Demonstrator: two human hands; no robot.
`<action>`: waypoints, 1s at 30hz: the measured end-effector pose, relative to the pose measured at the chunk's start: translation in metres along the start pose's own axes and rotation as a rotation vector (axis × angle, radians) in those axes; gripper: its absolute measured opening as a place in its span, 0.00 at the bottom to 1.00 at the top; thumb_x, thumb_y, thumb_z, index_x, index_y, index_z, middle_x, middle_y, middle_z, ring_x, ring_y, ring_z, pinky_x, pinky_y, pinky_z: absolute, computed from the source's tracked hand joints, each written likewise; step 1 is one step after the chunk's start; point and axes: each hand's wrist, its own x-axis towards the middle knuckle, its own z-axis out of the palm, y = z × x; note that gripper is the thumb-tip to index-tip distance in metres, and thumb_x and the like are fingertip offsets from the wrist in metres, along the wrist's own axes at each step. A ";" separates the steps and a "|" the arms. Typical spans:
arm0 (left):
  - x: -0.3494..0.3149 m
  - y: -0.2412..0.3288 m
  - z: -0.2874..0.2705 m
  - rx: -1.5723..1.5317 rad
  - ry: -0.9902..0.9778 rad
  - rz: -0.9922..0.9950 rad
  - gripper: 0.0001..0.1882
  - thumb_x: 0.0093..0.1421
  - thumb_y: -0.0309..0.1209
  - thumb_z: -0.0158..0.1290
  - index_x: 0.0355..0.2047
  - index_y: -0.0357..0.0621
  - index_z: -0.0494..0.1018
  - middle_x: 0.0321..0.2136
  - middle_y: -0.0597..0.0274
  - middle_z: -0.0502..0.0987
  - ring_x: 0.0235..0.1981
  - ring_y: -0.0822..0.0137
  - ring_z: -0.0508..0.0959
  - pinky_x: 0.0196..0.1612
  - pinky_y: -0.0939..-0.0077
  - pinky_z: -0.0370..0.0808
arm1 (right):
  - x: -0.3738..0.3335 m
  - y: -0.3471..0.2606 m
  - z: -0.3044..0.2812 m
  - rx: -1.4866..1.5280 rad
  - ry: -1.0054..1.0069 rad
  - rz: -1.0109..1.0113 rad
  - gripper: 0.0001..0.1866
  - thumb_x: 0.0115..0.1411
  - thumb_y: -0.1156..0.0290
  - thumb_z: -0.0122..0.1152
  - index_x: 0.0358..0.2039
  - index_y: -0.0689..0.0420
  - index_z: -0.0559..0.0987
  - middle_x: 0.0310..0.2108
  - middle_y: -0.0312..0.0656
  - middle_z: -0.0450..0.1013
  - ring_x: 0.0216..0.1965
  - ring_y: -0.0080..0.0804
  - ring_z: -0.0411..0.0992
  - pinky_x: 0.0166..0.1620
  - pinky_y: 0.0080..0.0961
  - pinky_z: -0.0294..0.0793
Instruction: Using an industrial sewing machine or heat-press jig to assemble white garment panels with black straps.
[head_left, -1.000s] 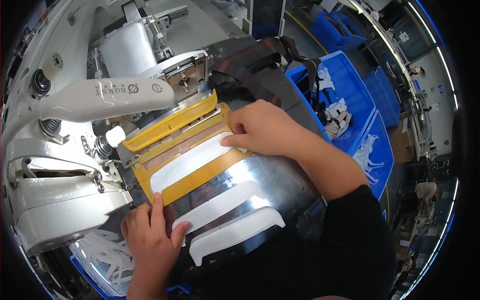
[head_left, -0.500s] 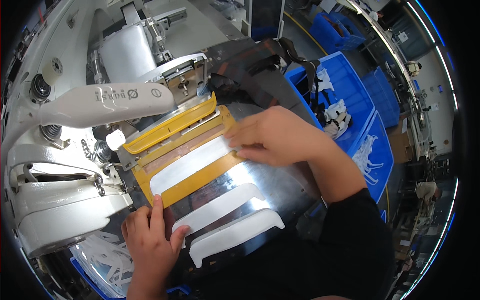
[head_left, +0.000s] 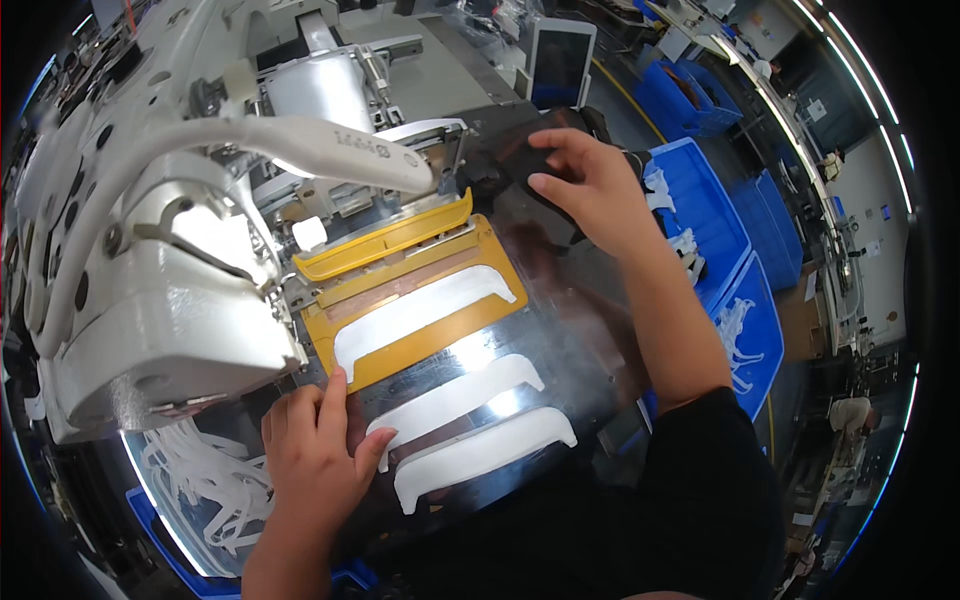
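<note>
The left hand [head_left: 312, 462] lies flat and open on the shiny plate [head_left: 560, 335], its fingers touching the near corner of the yellow frame [head_left: 425, 310]. A white strip [head_left: 420, 312] sits in the frame. The right hand [head_left: 590, 180] hovers open, holding nothing, over the plate's far edge, beside the sewing machine [head_left: 180, 250].

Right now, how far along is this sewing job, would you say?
One white strip already lies in the yellow frame beside the white sewing machine. The left hand rests at the frame's near edge; the right hand is up by a dark piece behind it. Two more white strips wait on the shiny plate, apparently still unloaded. Whether anything is stitched cannot be told.
</note>
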 end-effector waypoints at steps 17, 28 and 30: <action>-0.002 0.001 0.001 0.061 0.080 0.013 0.33 0.60 0.50 0.68 0.57 0.38 0.79 0.42 0.56 0.77 0.46 0.53 0.78 0.51 0.56 0.73 | -0.030 -0.053 0.113 -0.221 -0.715 -0.193 0.09 0.63 0.73 0.73 0.41 0.63 0.87 0.35 0.48 0.86 0.37 0.35 0.84 0.44 0.30 0.81; 0.001 0.002 0.003 0.045 -0.014 0.093 0.40 0.60 0.54 0.66 0.66 0.43 0.77 0.43 0.59 0.75 0.46 0.56 0.75 0.54 0.58 0.72 | -0.032 -0.045 0.116 -0.203 -0.644 -0.211 0.08 0.63 0.72 0.73 0.38 0.63 0.88 0.32 0.49 0.85 0.33 0.37 0.84 0.40 0.31 0.80; 0.002 0.002 0.003 0.050 -0.033 0.071 0.40 0.61 0.55 0.65 0.66 0.42 0.76 0.44 0.58 0.73 0.47 0.55 0.74 0.54 0.57 0.71 | -0.031 -0.045 0.115 -0.219 -0.647 -0.215 0.08 0.63 0.71 0.73 0.38 0.63 0.88 0.32 0.49 0.85 0.33 0.38 0.84 0.40 0.31 0.80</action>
